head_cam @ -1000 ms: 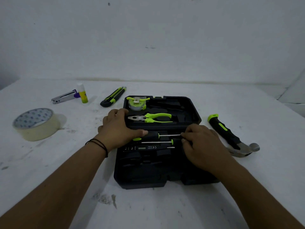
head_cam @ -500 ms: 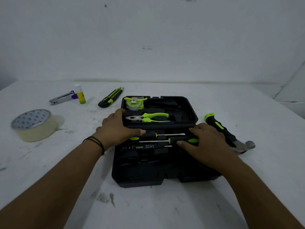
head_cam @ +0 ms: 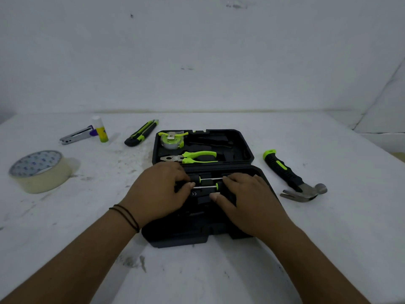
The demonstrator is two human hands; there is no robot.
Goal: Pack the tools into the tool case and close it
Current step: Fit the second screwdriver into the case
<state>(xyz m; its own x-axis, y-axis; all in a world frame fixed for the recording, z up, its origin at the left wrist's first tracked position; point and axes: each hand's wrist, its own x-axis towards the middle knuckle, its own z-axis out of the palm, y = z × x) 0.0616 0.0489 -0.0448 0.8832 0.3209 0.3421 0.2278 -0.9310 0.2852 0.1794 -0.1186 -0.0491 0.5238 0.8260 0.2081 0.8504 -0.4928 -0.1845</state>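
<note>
The black tool case (head_cam: 247,150) lies open on the white table. Its far half holds a green tape measure (head_cam: 172,140) and green-handled pliers (head_cam: 192,156). Two screwdrivers lie across the near half. My left hand (head_cam: 157,191) covers the handle of the upper screwdriver (head_cam: 210,178), fingers curled on it. My right hand (head_cam: 247,196) covers the handle of the lower screwdriver (head_cam: 203,188), thumb at its green collar. A black and green hammer (head_cam: 289,175) lies on the table right of the case. A utility knife (head_cam: 141,133) lies to the case's far left.
A roll of masking tape (head_cam: 40,171) sits at the left. A glue stick (head_cam: 100,129) stands next to a small metal stapler (head_cam: 75,137) at the far left. A wall runs along the table's back edge.
My right hand has slid left over the lower screwdriver's handle, which now sits lower in the case. My left hand's fingers have closed over the upper screwdriver's handle.
</note>
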